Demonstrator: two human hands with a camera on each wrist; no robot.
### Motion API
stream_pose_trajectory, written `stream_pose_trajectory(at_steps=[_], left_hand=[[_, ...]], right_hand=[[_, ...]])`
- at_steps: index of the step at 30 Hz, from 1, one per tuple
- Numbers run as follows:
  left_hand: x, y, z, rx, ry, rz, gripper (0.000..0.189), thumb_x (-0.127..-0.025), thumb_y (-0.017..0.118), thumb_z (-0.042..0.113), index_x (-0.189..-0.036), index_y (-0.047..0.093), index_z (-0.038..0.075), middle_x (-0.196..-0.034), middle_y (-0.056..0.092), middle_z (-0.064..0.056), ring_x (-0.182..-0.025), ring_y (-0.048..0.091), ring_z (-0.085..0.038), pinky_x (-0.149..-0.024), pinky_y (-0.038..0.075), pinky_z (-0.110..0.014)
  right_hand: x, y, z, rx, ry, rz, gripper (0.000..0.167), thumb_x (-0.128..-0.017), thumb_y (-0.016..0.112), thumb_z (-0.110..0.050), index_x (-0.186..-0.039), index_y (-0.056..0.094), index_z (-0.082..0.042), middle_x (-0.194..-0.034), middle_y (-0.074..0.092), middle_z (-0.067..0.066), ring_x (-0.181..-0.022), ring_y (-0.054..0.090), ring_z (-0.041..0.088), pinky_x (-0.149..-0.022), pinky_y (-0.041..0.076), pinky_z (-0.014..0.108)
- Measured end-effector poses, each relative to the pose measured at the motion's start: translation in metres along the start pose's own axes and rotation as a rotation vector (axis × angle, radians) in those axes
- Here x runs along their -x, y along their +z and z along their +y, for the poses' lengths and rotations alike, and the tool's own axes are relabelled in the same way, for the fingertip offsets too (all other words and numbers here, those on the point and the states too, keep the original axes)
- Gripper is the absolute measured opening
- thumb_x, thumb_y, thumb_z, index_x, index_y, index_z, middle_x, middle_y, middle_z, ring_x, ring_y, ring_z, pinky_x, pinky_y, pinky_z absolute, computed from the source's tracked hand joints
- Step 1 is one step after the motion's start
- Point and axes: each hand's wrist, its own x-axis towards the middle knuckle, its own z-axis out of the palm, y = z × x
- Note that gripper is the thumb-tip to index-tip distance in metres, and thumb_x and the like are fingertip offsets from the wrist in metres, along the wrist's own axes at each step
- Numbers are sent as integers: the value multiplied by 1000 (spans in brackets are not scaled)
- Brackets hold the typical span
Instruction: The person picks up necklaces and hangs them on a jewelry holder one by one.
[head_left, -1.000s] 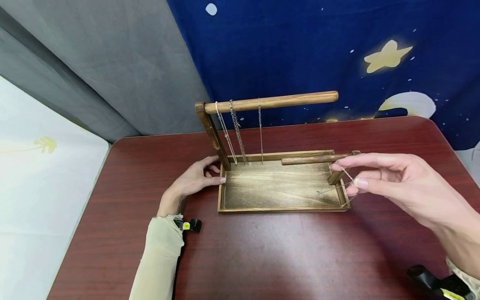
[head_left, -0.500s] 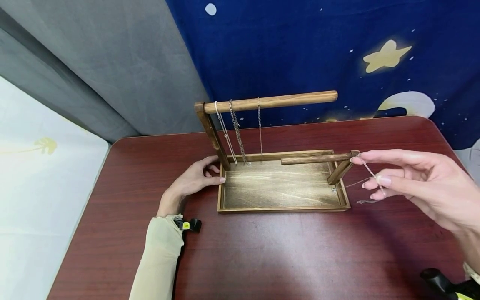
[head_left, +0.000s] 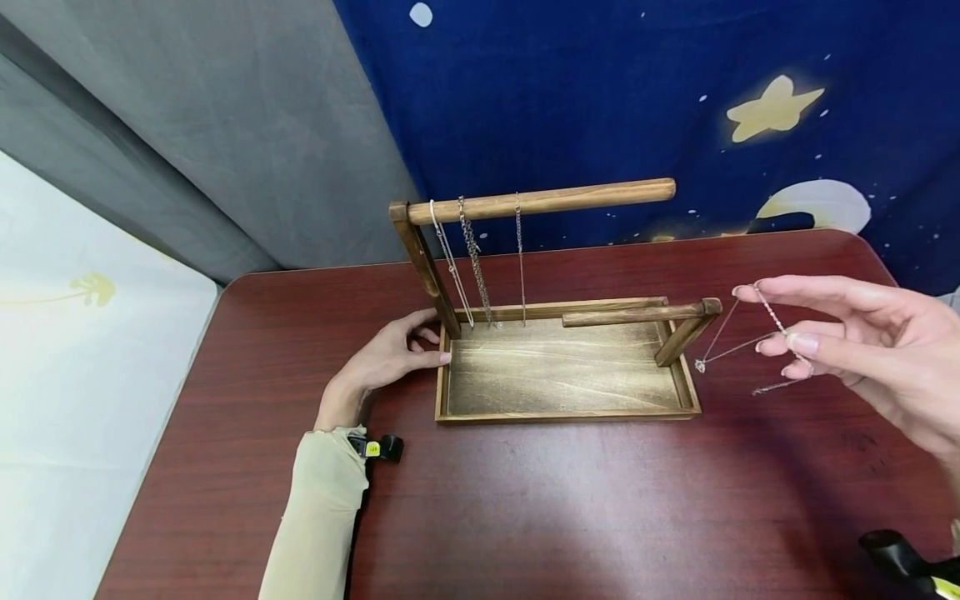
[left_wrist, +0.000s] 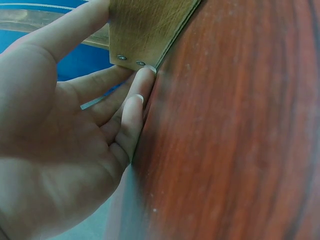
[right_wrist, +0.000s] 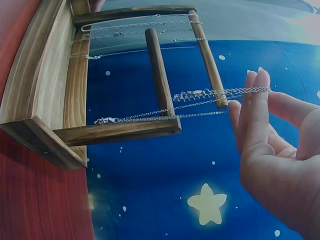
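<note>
A wooden jewelry stand (head_left: pixel 567 418) has a shallow tray base, a tall arm at its left and a shorter arm at its right. My left hand (head_left: pixel 390 354) holds the tray's left end, with the thumb at the rim. Off the right side of the stand, my right hand (head_left: pixel 877 350) pinches a thin silver necklace (head_left: pixel 769 312) between thumb and fingers. Its chain spreads over the fingers, and a small pendant (head_left: pixel 701 366) dangles toward the tray. In the right wrist view, the doubled chain (right_wrist: pixel 255 90) crosses the fingers and overlaps the stand.
Several necklaces (head_left: pixel 476 267) hang from the left part of the upper bar (head_left: pixel 600 197). The lower bar (head_left: pixel 622 317) carries nothing. Beneath the stand is a reddish wooden table (head_left: pixel 570 500), backed by a grey curtain (head_left: pixel 210 117) and a blue star-patterned cloth (head_left: pixel 562 92).
My right hand has moved right, away from the lower bar, drawing the necklace and its pendant out past the tray's right edge. My left hand has stayed put.
</note>
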Motion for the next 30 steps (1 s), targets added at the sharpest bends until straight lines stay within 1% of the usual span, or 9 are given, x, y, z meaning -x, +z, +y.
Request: stream_pose_trajectory(at_steps=[2,5,7,9,12,19,24,26,30], left_hand=[[0,0,0,4,-7,0,71,-85,80,16,-146,45,4,-109,63,-14,-89,58,-24,-73,47,-24],[-1,0,0,15,-14,-2,72,-85,80,16,-146,45,4,-109,63,-15,-89,58,-23,-74,48,-24],[-1,0,0,21,-16,-4,72,-85,80,16,-146,45,4,-109,63,-15,-90,59,-23,-74,48,-24],[-2,0,0,24,-15,-5,72,-85,80,16,-146,45,4,-109,63,-15,-90,59,-23,-75,49,-24],[-2,0,1,27,-14,-5,72,-85,81,15,-146,45,5,-109,63,-15,-90,59,-23,-75,48,-24],[-1,-1,1,27,-10,-4,72,-84,81,16,-146,45,5,-108,63,-15,-90,59,-23,-75,48,-23],[0,-1,1,16,-13,-4,73,-85,81,16,-147,44,4,-109,63,-15,-89,58,-23,-75,48,-24],[0,-1,1,11,-16,-2,73,-85,81,16,-147,44,4,-108,63,-14,-89,59,-23,-75,48,-24],[0,0,0,10,-16,-2,73,-85,80,16,-147,44,4,-108,63,-14,-89,59,-23,-75,48,-24]], right_hand=[[-2,0,-1,-10,-2,5,54,-88,32,34,-140,36,22,-140,52,27,-101,69,32,-76,57,34],[-5,1,-4,25,-1,47,52,-88,33,34,-138,37,22,-138,54,26,-103,69,32,-82,56,33],[-7,0,-3,-11,-30,44,50,-88,32,34,-137,36,25,-136,54,29,-105,68,33,-84,55,34],[-9,-1,-2,-38,-56,43,49,-88,32,34,-136,37,26,-134,55,31,-106,68,34,-84,55,34],[-11,-4,-1,-119,-90,12,48,-88,30,35,-135,35,28,-134,53,34,-107,67,36,-84,55,35],[-14,-12,-9,-83,-79,15,50,-89,29,34,-138,33,26,-137,53,31,-109,66,35,-87,54,34],[-21,-16,-12,-112,-87,5,52,-87,30,35,-138,31,26,-137,51,33,-109,66,37,-85,54,35],[-25,-16,-13,-134,-95,-6,52,-87,30,36,-138,30,27,-137,50,34,-109,65,38,-85,54,36],[-30,-14,-15,-140,-92,0,51,-87,30,35,-138,32,26,-137,51,33,-108,66,37,-87,53,37]])
